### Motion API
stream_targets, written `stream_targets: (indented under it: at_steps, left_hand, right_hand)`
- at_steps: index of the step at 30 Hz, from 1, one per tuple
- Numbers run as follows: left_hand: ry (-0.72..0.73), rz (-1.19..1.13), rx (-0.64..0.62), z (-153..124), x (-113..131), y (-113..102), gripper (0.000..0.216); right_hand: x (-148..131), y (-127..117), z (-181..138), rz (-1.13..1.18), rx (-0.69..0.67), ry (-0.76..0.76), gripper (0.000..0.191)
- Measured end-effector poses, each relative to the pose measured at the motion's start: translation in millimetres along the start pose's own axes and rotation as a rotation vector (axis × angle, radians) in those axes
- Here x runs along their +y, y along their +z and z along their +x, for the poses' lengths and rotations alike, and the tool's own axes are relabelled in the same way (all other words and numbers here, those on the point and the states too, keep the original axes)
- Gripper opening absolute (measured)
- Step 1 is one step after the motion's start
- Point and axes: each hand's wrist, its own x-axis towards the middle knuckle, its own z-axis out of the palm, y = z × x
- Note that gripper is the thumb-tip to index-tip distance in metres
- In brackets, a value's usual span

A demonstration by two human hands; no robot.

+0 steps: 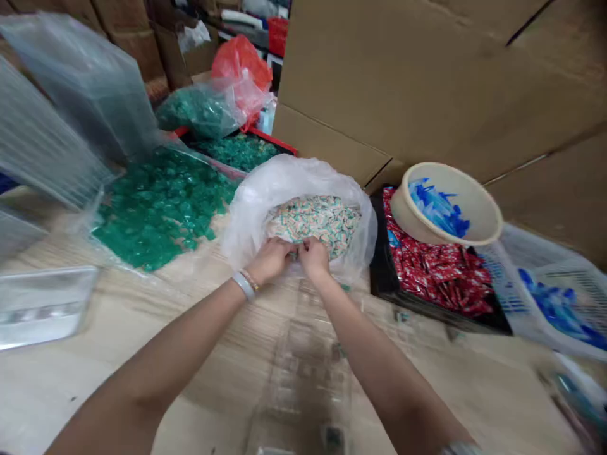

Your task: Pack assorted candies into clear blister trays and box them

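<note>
Hands meet in the plastic bag (251, 208), which sits mid-table (142, 328) toward the far edge. Both the left hand (270, 259) and right hand (313, 256) are curled closed on small packets (322, 215). Green sweets (161, 208) lie left, red sachets (436, 265) right.

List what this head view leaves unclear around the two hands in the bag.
Head view: fingertips of left hand and right hand sink among the packets; any grip is hidden.
Print on the packets: too small.
Clear tray under the forearms: smeared by blur.
Blue pieces in the basket: blurred, cut by the right edge.
</note>
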Motion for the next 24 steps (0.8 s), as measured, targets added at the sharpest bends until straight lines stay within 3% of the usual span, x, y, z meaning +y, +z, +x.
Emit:
stream_targets:
  at_steps: [10, 17, 21, 24]
  left_hand:
    - [0.02, 0.037, 0.014, -0.8, 1.1, -0.2, 0.021]
    - [0.024, 0.054, 0.03, -5.6, -0.6, -11.4, 0.018]
    - [-0.007, 0.127, 0.067, -7.2, -1.8, -18.7, 0.019]
    - [0.013, 0.184, 0.015, -3.1, 0.4, -15.3, 0.019]
  right_hand:
    - [-5.1, 3.5, -4.0, 0.047, 0.031, -0.02, 0.027]
    - [7.3, 0.4, -8.4, 0.095, 0.079, -0.244, 0.023]
    - [16.6, -10.0, -12.6, 0.05, -0.018, -0.429, 0.026]
    - [16.8, -16.3, -10.1, -0.055, -0.132, -0.462, 0.023]
